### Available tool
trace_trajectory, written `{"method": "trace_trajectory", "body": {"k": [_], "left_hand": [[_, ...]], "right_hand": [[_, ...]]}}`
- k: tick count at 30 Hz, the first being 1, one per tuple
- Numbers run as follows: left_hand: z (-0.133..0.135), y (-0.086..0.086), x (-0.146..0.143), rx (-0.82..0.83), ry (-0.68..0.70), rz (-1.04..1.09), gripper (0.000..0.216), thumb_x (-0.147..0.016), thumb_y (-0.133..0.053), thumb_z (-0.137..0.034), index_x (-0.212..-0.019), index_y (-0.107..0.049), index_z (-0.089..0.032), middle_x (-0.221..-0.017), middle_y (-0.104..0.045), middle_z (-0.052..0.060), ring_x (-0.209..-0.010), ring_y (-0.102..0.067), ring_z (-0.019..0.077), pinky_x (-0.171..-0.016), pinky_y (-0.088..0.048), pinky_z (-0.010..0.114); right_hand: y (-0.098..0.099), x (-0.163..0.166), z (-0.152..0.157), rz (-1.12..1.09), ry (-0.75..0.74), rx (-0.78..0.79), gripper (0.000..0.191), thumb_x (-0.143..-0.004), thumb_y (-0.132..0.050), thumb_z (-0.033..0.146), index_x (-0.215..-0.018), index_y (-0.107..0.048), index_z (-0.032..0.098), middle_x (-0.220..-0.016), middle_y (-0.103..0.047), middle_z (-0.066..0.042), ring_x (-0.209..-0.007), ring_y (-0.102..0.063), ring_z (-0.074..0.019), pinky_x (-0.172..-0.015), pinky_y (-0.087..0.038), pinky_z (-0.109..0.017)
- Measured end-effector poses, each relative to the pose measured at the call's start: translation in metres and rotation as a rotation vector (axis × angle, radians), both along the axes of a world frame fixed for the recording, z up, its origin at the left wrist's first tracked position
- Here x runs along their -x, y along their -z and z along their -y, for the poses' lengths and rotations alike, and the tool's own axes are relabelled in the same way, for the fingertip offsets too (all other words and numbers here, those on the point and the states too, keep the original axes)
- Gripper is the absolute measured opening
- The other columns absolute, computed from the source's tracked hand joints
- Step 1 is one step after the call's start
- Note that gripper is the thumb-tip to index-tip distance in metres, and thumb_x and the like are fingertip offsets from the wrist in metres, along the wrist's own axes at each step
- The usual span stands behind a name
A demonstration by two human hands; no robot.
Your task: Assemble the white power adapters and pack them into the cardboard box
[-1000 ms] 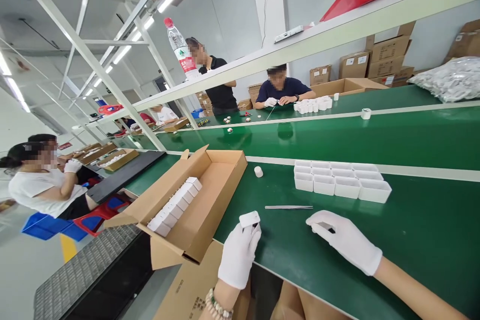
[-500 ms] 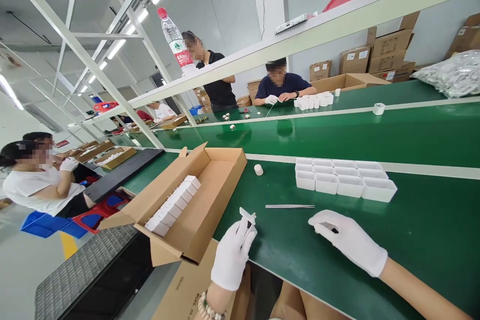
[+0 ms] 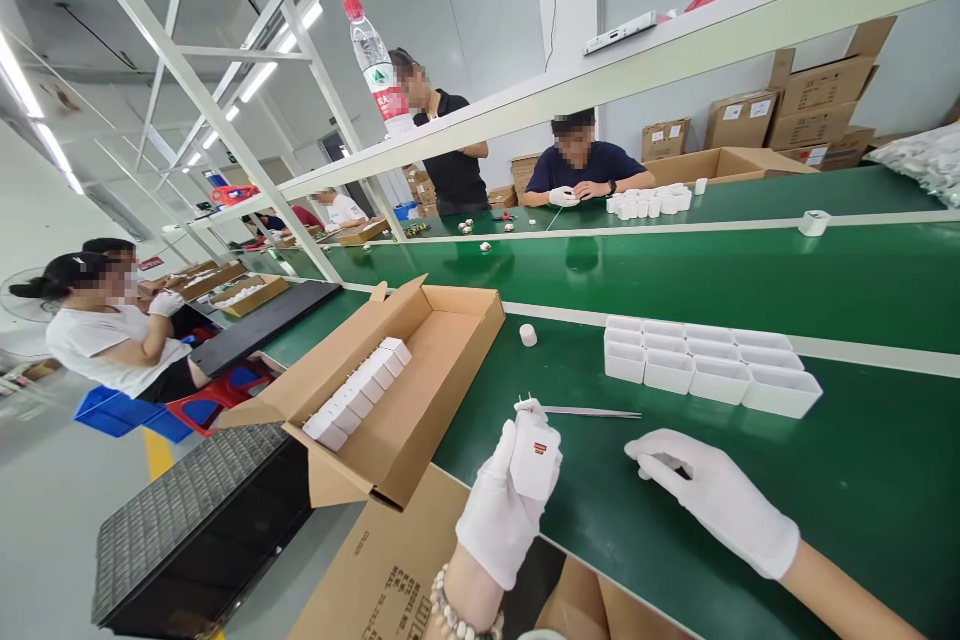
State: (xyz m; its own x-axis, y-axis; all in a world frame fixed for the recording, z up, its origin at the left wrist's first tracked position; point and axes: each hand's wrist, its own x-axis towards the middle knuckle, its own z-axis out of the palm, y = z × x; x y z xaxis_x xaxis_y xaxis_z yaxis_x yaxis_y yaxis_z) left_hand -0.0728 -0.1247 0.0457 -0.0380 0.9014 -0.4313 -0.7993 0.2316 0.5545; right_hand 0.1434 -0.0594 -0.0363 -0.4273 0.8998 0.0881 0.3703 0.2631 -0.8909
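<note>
A white charger plug (image 3: 534,465) with metal prongs at its top is gripped in my left hand (image 3: 499,520), which wears a white glove. Its face with small orange-brown contacts or marks turns toward me. My right hand (image 3: 712,490), also gloved, rests over the green table with thumb and fingertips drawn together. A dark gap shows between them; whether anything is pinched there is hidden. Metal tweezers (image 3: 592,411) lie between the hands, partly behind the plug. A small white cap-like piece (image 3: 528,334) sits beyond my left hand.
An open cardboard box (image 3: 457,340) at left holds a row of white plug bodies (image 3: 360,395). Rows of open white housings (image 3: 712,375) stand at right. Across the green bench (image 3: 697,270), a co-worker (image 3: 585,165) handles small parts. A shelf (image 3: 675,30) with a bottle (image 3: 379,70) crosses above.
My left hand has turned and lifted the plug, so its broad face and prongs now show. My right hand keeps nearly the same pose. The view has shifted slightly.
</note>
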Motion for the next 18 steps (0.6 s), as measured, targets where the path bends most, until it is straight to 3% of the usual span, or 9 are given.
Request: {"method": "trace_trajectory", "body": {"k": [4, 7, 9, 11, 14, 16, 18], "left_hand": [[0.002, -0.001, -0.005, -0.013, 0.057, 0.044, 0.035, -0.084, -0.061, -0.038, -0.111, -0.064, -0.017, -0.094, -0.064, 0.007, -0.070, -0.060, 0.0077, -0.066, -0.051, 0.016], [0.004, 0.003, -0.005, -0.057, 0.094, -0.114, 0.041, -0.083, -0.059, -0.046, -0.104, -0.068, -0.013, -0.089, -0.065, 0.008, -0.066, -0.058, 0.0086, -0.062, -0.049, 0.018], [0.006, 0.007, -0.004, -0.139, 0.090, -0.410, 0.042, -0.084, -0.055, -0.049, -0.099, -0.070, -0.012, -0.090, -0.066, 0.009, -0.069, -0.059, 0.0117, -0.062, -0.048, 0.020], [0.006, 0.011, -0.005, -0.287, 0.090, -0.860, 0.038, -0.085, -0.055, -0.045, -0.102, -0.070, -0.015, -0.096, -0.067, 0.008, -0.079, -0.060, 0.0168, -0.069, -0.049, 0.024], [0.000, 0.020, -0.015, -0.675, 0.172, -1.506, 0.033, -0.087, -0.054, -0.041, -0.110, -0.066, -0.022, -0.102, -0.068, 0.007, -0.089, -0.061, 0.0215, -0.079, -0.050, 0.030], [-0.008, 0.026, -0.025, -0.916, 0.295, -1.727, 0.036, -0.090, -0.045, -0.043, -0.114, -0.063, -0.022, -0.106, -0.067, 0.008, -0.091, -0.061, 0.0224, -0.080, -0.051, 0.032], [-0.015, 0.032, -0.034, -1.044, 0.418, -1.757, 0.039, -0.092, -0.040, -0.045, -0.118, -0.059, -0.022, -0.113, -0.064, 0.010, -0.096, -0.061, 0.0227, -0.083, -0.052, 0.034]], "right_hand": [[-0.009, 0.003, 0.006, 0.029, -0.040, 0.003, 0.027, -0.088, -0.048, 0.044, -0.095, -0.067, 0.025, -0.097, -0.070, -0.005, -0.087, -0.065, -0.0234, -0.083, -0.053, -0.038], [-0.015, 0.003, 0.009, 0.030, -0.068, 0.012, 0.026, -0.089, -0.047, 0.042, -0.096, -0.067, 0.026, -0.101, -0.068, -0.005, -0.089, -0.064, -0.0237, -0.086, -0.051, -0.040], [-0.019, 0.003, 0.012, -0.016, -0.115, 0.044, 0.026, -0.089, -0.048, 0.041, -0.101, -0.065, 0.026, -0.103, -0.067, -0.006, -0.089, -0.063, -0.0234, -0.087, -0.050, -0.041], [-0.022, 0.004, 0.016, -0.151, -0.213, 0.115, 0.033, -0.087, -0.051, 0.039, -0.117, -0.057, 0.026, -0.108, -0.064, -0.007, -0.091, -0.062, -0.0228, -0.087, -0.050, -0.041], [-0.024, 0.009, 0.020, -0.378, -0.400, 0.256, 0.062, -0.077, -0.064, 0.033, -0.133, -0.041, 0.024, -0.114, -0.060, -0.008, -0.092, -0.061, -0.0229, -0.080, -0.053, -0.038], [-0.024, 0.015, 0.022, -0.410, -0.410, 0.297, 0.057, -0.070, -0.070, 0.026, -0.124, -0.050, 0.022, -0.107, -0.062, -0.007, -0.088, -0.061, -0.0231, -0.076, -0.053, -0.037], [-0.023, 0.018, 0.021, -0.408, -0.326, 0.286, 0.040, -0.067, -0.073, 0.021, -0.105, -0.060, 0.020, -0.095, -0.065, -0.005, -0.085, -0.061, -0.0235, -0.078, -0.052, -0.037]]}}
